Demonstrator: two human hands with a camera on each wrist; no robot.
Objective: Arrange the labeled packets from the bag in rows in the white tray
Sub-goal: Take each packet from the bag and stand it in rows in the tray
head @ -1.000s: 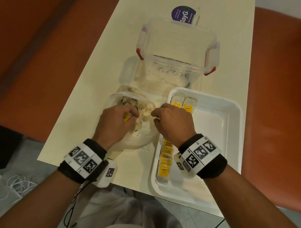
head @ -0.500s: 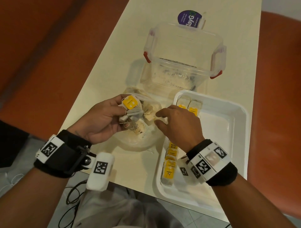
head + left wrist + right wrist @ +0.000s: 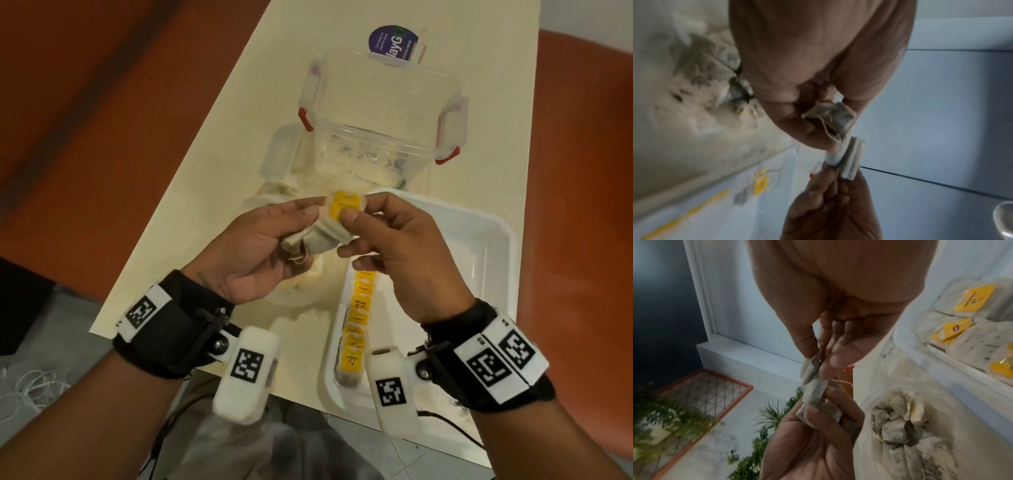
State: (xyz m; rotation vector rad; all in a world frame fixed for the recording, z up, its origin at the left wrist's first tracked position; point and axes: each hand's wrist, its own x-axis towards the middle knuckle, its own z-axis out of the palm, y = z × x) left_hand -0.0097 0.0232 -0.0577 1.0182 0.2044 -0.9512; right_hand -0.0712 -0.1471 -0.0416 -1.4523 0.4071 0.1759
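Both hands are raised above the table with small tea-bag packets between them. My left hand point(image 3: 298, 236), palm up, grips a grey-white packet point(image 3: 318, 240) with loose string point(image 3: 833, 134). My right hand point(image 3: 361, 210) pinches the yellow-labelled packet point(image 3: 344, 207) on top between thumb and fingers. The right wrist view shows both hands on the packets point(image 3: 816, 394). The white tray point(image 3: 496, 240) lies at the right, with a row of yellow-labelled packets point(image 3: 358, 318) along its left wall. The plastic bag point(image 3: 301, 291) of packets point(image 3: 900, 418) lies under the hands, mostly hidden in the head view.
A clear plastic box point(image 3: 376, 113) with red clips stands behind the bag and tray. Beyond it lies a purple round label point(image 3: 394, 42). The cream table point(image 3: 205, 205) ends close to my body, and an orange floor surrounds it.
My left hand lifted packets out of the bag and turned palm up. My right hand left the bag's rim and took hold of the yellow-labelled packet; both hands rose.
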